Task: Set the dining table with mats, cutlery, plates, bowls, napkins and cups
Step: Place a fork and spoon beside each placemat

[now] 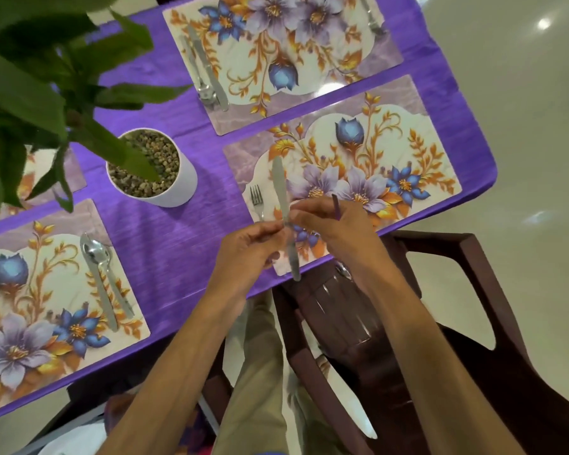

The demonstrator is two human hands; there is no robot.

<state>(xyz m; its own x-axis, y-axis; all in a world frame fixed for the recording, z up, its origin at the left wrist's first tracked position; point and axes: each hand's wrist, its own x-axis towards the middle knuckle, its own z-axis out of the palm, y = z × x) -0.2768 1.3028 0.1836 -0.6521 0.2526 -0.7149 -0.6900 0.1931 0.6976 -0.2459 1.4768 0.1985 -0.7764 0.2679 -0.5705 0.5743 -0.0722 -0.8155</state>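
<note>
Both hands [278, 239] around knife [283, 205]

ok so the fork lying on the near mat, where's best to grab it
Grip the fork by its handle, coming from above on its left side. It lies flat with tines pointing away, and the knife held by both hands crowds its right; the handle's lower end is hidden behind the left hand.

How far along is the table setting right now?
Early on. Mats are down: the near-left mat has a spoon, the far mat has cutlery. Both hands, left hand and right hand, grip a knife over the near-right mat, beside its fork. No plates, bowls, napkins or cups are visible.
</note>
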